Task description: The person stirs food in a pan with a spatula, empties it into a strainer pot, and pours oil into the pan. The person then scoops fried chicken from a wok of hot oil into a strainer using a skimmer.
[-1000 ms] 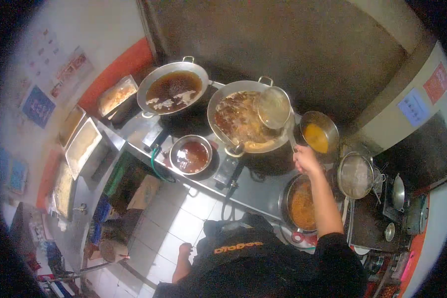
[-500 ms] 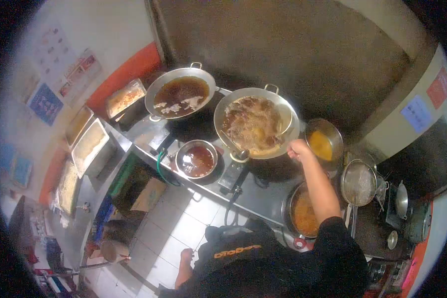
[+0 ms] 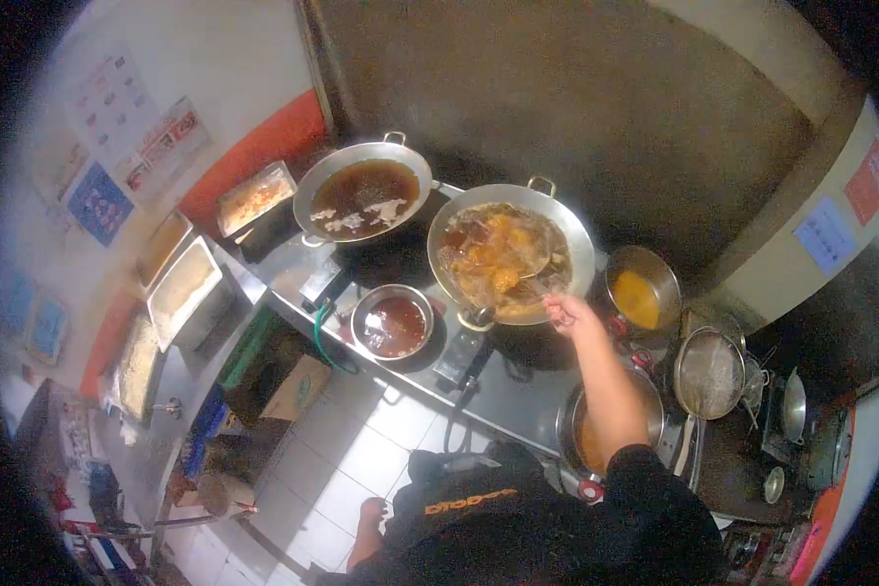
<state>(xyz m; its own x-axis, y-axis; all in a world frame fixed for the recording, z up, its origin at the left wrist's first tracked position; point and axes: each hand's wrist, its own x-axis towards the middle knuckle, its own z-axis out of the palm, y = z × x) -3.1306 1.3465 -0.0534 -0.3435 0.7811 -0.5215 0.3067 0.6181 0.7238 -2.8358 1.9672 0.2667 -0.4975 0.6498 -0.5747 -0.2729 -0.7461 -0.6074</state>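
Observation:
My right hand (image 3: pixel 565 313) is closed round the handle of a strainer (image 3: pixel 529 262), at the near right rim of the large middle wok (image 3: pixel 581 234). The strainer's bowl is down in the bubbling oil, among golden-brown fried pieces (image 3: pixel 498 256). Low in the view, my left hand (image 3: pixel 372 510) hangs beside my body above the tiled floor, its fingers partly apart and nothing seen in it.
Another wok (image 3: pixel 308 186) of dark oil stands at left, with a smaller bowl (image 3: pixel 359 327) in front. To the right are a bowl of yellow liquid (image 3: pixel 638 298), a pan (image 3: pixel 568 420) and a mesh strainer (image 3: pixel 710 371). Trays (image 3: pixel 184 291) line the left counter.
My right hand has moved left and nearer to me. The strainer, raised over the wok a second ago, is now down in the oil, and golden pieces show at the surface. The view has shifted slightly.

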